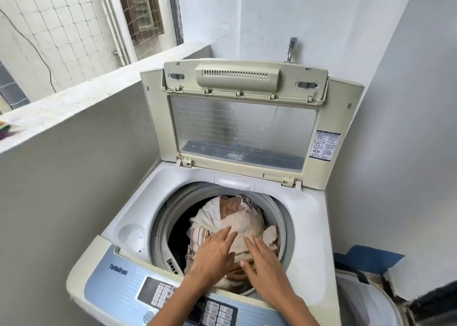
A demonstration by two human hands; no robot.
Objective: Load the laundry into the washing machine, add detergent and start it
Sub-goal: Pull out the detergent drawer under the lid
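Laundry (230, 217) under both palms looks soft, light, bunchy; left hand (215, 254) and right hand (262, 261) lie flat, fingers spread, holding nothing. Probably best grabbed by the loose folds just past the fingertips.

Two bare, sleeveless forearms (173, 308)

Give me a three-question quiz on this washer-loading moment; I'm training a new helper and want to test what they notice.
1. True or false: the washer lid is shut.
2. Where do both hands rest? A) on the control panel B) on the laundry in the drum C) on the lid
3. Fill in: the tap sticks out of the wall ___ the machine.

Key:
1. False, it stands open.
2. B: the left hand and right hand lie flat, fingers spread, on the cloth.
3. behind
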